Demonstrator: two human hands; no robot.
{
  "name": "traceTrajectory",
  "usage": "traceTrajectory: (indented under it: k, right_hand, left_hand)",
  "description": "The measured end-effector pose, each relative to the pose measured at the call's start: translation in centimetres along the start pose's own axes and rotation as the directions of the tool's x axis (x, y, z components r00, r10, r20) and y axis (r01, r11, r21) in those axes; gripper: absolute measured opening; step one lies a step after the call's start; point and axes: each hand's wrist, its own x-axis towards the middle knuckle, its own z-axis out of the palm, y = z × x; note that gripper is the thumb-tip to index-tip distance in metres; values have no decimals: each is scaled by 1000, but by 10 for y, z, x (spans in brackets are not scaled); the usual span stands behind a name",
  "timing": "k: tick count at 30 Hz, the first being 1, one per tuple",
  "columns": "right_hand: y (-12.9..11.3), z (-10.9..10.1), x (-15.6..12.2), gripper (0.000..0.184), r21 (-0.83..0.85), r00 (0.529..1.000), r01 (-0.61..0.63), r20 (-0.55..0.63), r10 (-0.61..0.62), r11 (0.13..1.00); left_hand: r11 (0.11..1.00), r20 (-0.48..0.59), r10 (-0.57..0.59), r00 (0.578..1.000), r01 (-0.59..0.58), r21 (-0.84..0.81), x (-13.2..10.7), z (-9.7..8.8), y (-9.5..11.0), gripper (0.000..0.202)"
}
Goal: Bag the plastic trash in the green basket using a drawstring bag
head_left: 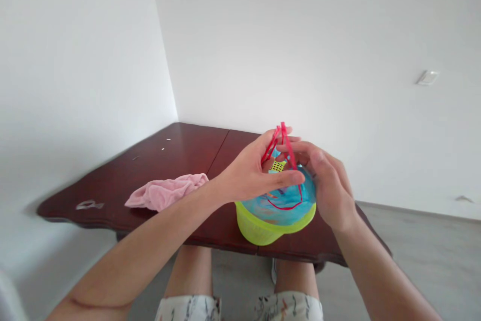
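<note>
A lime-green bowl (263, 228) stands near the front edge of a dark red-brown table (188, 153), with a blue bag-like thing (285, 198) bulging out of it. Both of my hands are raised over the bowl. My left hand (251, 173) pinches a thin red band (285, 143) between thumb and fingers and stretches it upward. My right hand (330, 186) curls against the right side of the blue thing and touches the same band with its fingertips. A small yellow mesh piece (277, 166) shows between my hands.
A crumpled pink cloth (165, 192) lies on the table left of the bowl. A few small scraps (164, 144) lie further back, and a clear scrap (88, 205) lies at the left corner. White walls meet behind the table. My knees show under the table's front edge.
</note>
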Motion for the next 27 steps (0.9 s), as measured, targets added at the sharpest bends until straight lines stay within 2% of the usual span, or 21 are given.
traceTrajectory:
  k: [2,3,6,8,12,16,19,24,25,27]
  right_hand:
    - [0,3,-1,48,-37,999,19,51,-18,999]
    - [0,4,-2,48,-44,998,22,63,-19,999]
    - [2,4,-4,46,-68,994,54,104,-47,996]
    - [5,2,-7,42,-106,980,129,163,-111,986]
    - [9,3,-17,50,-164,948,234,255,-188,958]
    - [12,10,-29,50,-186,963,213,205,-174,959]
    - [14,14,-38,56,-176,973,179,179,-148,968]
    - [17,18,-47,95,-57,983,124,147,-114,991]
    - [17,20,-48,95,-42,986,108,129,-102,993]
    - [17,26,-47,83,-66,992,90,93,-84,994]
  left_hand:
    - [1000,43,-24,999,24,-5,0,1,1,58]
    - [999,57,-36,998,36,-2,0,0,1,53]
    - [998,54,-64,997,63,11,-1,-1,-3,57]
    - [995,35,-96,995,96,9,-2,-2,-8,64]
    - [994,-22,-108,994,107,-29,-4,0,-12,73]
    - [998,-127,-46,991,41,-41,-3,5,-13,66]
    - [993,-211,-39,977,15,-115,-2,8,-18,67]
    - [963,-264,-120,957,48,-266,1,11,-26,53]
    - [955,-268,-135,954,53,-293,1,12,-26,52]
    - [941,-271,-163,949,66,-333,0,13,-26,51]
